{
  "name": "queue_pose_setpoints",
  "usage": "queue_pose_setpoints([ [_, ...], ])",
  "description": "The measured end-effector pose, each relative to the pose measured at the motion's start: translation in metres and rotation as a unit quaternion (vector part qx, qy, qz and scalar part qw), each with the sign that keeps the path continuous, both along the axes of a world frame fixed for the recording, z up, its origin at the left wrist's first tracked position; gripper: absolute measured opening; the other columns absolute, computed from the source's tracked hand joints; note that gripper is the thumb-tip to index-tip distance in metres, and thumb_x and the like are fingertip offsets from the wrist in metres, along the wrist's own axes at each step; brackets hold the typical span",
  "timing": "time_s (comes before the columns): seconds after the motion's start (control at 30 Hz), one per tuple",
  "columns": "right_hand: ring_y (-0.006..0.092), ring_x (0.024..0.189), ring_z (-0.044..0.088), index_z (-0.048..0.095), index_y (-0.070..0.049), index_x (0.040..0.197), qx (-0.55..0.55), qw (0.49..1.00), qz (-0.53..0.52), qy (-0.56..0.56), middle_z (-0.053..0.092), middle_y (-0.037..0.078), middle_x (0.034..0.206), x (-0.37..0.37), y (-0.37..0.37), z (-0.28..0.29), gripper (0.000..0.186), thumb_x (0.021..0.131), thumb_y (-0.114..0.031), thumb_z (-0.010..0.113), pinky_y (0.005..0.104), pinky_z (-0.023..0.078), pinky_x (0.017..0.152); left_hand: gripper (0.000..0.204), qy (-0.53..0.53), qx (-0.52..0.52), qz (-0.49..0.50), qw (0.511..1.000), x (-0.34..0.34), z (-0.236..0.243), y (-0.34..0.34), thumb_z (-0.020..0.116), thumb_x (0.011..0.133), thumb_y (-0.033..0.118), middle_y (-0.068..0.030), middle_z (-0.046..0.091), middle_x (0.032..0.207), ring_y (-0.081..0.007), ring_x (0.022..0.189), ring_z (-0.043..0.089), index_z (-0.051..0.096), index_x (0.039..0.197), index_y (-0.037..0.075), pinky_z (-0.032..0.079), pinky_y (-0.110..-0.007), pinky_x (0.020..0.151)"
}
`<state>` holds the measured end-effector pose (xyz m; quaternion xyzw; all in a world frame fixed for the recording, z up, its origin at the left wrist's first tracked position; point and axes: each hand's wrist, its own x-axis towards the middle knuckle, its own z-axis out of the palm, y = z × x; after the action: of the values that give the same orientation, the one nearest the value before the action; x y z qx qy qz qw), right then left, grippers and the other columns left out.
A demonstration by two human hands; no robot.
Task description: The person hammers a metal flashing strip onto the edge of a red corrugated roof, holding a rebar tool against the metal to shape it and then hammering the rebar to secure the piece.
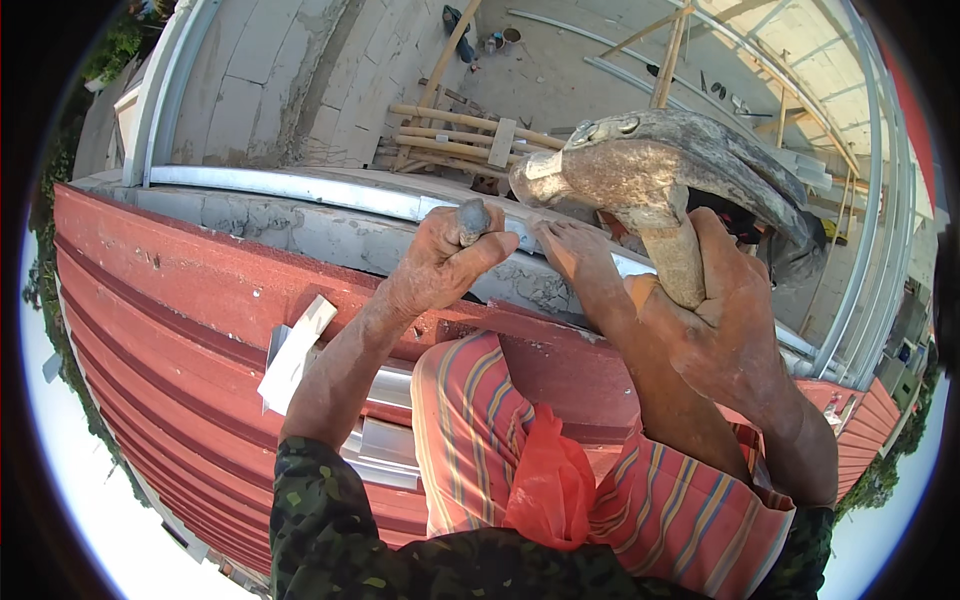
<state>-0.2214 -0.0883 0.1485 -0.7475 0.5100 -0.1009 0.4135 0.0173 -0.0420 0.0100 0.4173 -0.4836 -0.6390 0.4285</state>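
My left hand [440,262] is closed around a chisel [473,220], seen end on with its blunt grey head upward; the lower part is hidden by the hand. It is over the silver metal channel [290,185] that runs along the top of the grey wall. My right hand [715,325] grips the handle of a worn, dirt-caked claw hammer [640,175]. The hammer is raised high near the camera, its striking face to the left and its claw to the right. Below it, my bare foot [575,245] rests against the wall top beside the channel.
Red ribbed roof sheets [190,300] slope away under me. Offcuts of light metal [295,355] lie on them by my left arm. A red plastic bag [550,485] hangs between my knees. Beyond the wall is a drop to a floor with wooden poles [460,140] and a bucket [511,36].
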Motion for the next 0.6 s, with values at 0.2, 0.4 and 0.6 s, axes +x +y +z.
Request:
queue_pose_setpoints([
  [0.2, 0.0295, 0.064, 0.06, 0.05, 0.005, 0.104, -0.032, 0.991, -0.111, -0.068, 0.06, 0.016, 0.078, -0.008, 0.007, 0.014, 0.038, 0.073, -0.009, 0.067, 0.0362, 0.049, 0.058, 0.014, -0.111, -0.038, -0.129, 0.985, -0.017, 0.019, -0.007, 0.062, 0.086, 0.006, 0.0023, 0.043, 0.065, -0.0088, 0.058, 0.039, 0.052, 0.077, 0.001, 0.032, -0.027, 0.05],
  [0.4, 0.0286, 0.068, 0.063, 0.063, 0.001, 0.095, -0.149, 0.984, 0.098, 0.011, 0.062, 0.015, 0.1, -0.031, 0.026, -0.021, 0.029, 0.07, -0.01, 0.072, 0.0341, 0.051, 0.06, 0.022, -0.117, -0.055, -0.132, 0.983, -0.021, -0.002, 0.008, 0.064, 0.085, 0.017, -0.0136, 0.06, 0.07, -0.0217, 0.06, 0.052, 0.061, 0.097, -0.001, 0.045, -0.033, 0.061],
  [0.6, 0.0252, 0.069, 0.063, 0.065, -0.004, 0.092, -0.231, 0.969, 0.08, -0.022, 0.063, 0.011, 0.09, -0.021, 0.022, -0.008, 0.024, 0.071, -0.011, 0.073, 0.0349, 0.049, 0.058, 0.021, -0.147, -0.071, -0.139, 0.977, -0.021, -0.004, 0.003, 0.065, 0.086, 0.016, -0.0108, 0.06, 0.07, -0.0192, 0.06, 0.051, 0.061, 0.097, -0.001, 0.045, -0.032, 0.061],
])
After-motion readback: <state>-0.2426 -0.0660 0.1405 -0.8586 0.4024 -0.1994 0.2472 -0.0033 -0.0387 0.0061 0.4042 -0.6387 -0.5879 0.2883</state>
